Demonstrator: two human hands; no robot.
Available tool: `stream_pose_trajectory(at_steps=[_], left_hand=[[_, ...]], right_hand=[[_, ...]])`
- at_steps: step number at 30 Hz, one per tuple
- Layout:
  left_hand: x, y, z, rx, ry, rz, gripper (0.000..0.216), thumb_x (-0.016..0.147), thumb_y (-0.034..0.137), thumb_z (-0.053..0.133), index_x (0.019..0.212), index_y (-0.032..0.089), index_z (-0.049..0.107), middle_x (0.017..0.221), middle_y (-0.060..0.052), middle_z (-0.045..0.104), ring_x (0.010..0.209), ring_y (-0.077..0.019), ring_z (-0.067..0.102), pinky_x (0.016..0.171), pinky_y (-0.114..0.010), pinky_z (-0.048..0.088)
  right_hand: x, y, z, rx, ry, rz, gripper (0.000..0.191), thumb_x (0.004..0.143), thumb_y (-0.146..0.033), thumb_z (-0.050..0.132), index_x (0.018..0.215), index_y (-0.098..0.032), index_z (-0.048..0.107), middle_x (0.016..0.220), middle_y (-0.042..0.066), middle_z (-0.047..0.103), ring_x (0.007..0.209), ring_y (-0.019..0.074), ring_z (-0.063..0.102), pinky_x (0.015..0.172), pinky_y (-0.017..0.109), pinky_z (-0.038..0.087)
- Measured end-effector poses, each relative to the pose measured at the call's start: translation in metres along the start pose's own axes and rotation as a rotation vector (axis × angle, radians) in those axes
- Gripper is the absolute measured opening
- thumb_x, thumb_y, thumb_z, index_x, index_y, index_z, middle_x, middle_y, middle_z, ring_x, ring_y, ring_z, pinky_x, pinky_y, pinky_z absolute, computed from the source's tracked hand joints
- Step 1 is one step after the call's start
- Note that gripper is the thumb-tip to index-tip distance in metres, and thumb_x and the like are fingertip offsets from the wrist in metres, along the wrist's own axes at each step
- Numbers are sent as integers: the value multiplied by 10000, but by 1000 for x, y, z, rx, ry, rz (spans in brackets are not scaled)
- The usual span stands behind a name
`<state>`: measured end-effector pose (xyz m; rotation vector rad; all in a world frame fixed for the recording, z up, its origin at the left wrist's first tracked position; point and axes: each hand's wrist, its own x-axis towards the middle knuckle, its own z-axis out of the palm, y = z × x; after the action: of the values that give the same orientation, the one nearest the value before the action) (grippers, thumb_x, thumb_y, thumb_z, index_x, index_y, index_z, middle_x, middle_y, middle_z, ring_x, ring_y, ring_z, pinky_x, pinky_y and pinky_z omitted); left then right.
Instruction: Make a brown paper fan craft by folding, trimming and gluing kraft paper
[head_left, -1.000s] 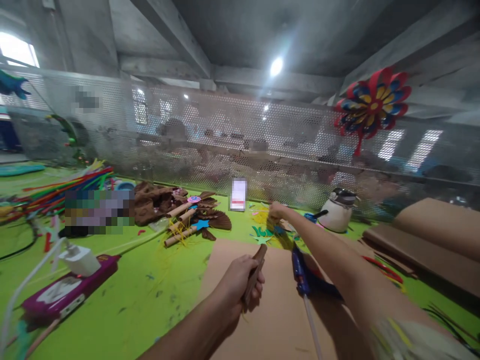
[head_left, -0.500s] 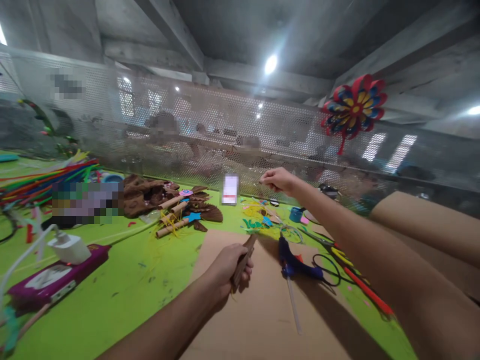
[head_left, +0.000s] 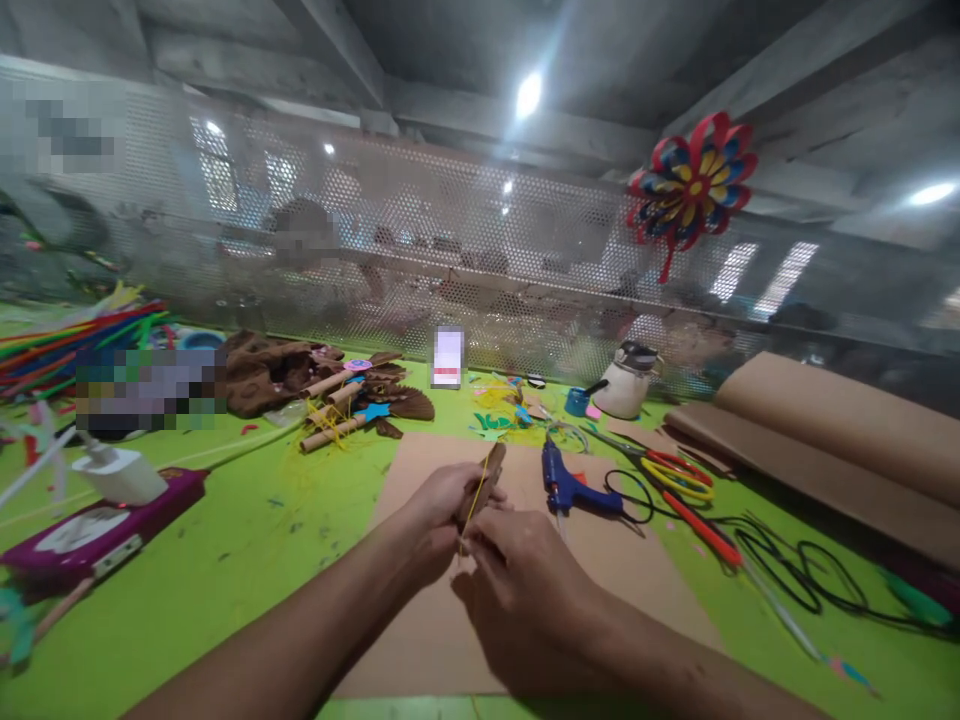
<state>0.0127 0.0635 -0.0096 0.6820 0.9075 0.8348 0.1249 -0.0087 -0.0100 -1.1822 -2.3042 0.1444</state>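
Note:
My left hand point(head_left: 439, 510) is closed around a brown rolled-paper stick point(head_left: 489, 478) that points up and away from me. My right hand point(head_left: 525, 590) is just below it, with its fingers pinched on a thin yellow strand point(head_left: 474, 495) that lies along the stick. Both hands hover over a flat brown cardboard sheet point(head_left: 622, 570) on the green table point(head_left: 247, 560). A blue glue gun point(head_left: 564, 484) lies on the sheet just right of the hands.
Scissors with yellow and red handles point(head_left: 679, 475) and black cables point(head_left: 795, 570) lie to the right, brown paper rolls point(head_left: 840, 430) beyond. A purple power strip with a white plug point(head_left: 112, 500) is at left. Brown paper crafts point(head_left: 352, 400), a white pot point(head_left: 626, 385) and a perforated screen point(head_left: 420, 260) stand at the back.
My right hand has come back from the far side of the table, bringing a yellow strand to the stick in my left hand. The camera has tilted down.

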Motion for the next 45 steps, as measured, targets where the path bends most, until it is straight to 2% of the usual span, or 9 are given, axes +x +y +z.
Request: stream_pose_trajectory(at_steps=[4,8,14,18,23,26,33,40,45], left_hand=[[-2,5,0,0,1,-16,190,803,179,454,703,102,596,566,-76,617,466,-120,561,483,-208,455],[-2,3,2,13,16,-15,142,777,154,476,658,129,550,525,-27,565,393,-75,473,408,-171,368],[2,-7,1,102,12,-37,188,738,124,502,551,141,517,427,4,486,334,-81,425,351,-180,315],[3,-6,0,150,-15,-101,223,754,138,465,550,121,554,454,-47,545,337,-118,467,338,-211,338],[1,-4,1,164,28,-147,332,770,164,466,438,165,452,368,-22,462,305,-115,421,329,-223,317],[-2,-1,2,168,54,-143,295,750,121,484,456,140,492,406,-38,508,356,-109,472,367,-205,347],[-6,6,4,163,57,-168,264,797,184,464,564,109,564,527,-125,615,463,-158,583,447,-231,458],[-8,8,5,74,20,-176,213,807,225,436,642,126,526,523,-43,538,388,-80,453,310,-136,272],[-7,8,4,28,-19,-150,232,862,279,402,797,114,552,581,-32,535,398,-80,450,309,-137,243]], right_hand=[[-8,-8,2,8,-14,-47,40,743,-158,578,726,-193,571,728,15,651,624,144,508,597,277,321],[-7,-10,2,115,-25,23,110,801,-157,532,695,-180,550,664,12,630,555,119,491,536,258,305],[7,3,-14,559,280,138,148,896,-204,480,791,-170,578,633,5,619,561,118,576,539,220,420],[8,4,-22,620,396,128,128,887,-233,519,818,-152,592,624,3,604,538,111,567,513,212,430],[-6,-9,-12,587,354,38,111,887,-169,512,842,-162,613,667,3,622,583,106,571,548,206,419],[-10,-14,-4,493,370,-40,104,863,-141,521,843,-165,620,684,4,622,592,108,552,563,215,392],[-14,-12,9,367,188,-32,134,866,-162,478,808,-164,599,691,25,633,623,131,556,597,243,362],[-17,-18,14,301,63,-46,153,854,-186,461,707,-185,503,625,2,606,527,108,466,518,240,287],[-20,-18,24,238,-35,-102,131,859,-185,464,728,-194,474,642,-3,635,533,109,508,520,235,289]])
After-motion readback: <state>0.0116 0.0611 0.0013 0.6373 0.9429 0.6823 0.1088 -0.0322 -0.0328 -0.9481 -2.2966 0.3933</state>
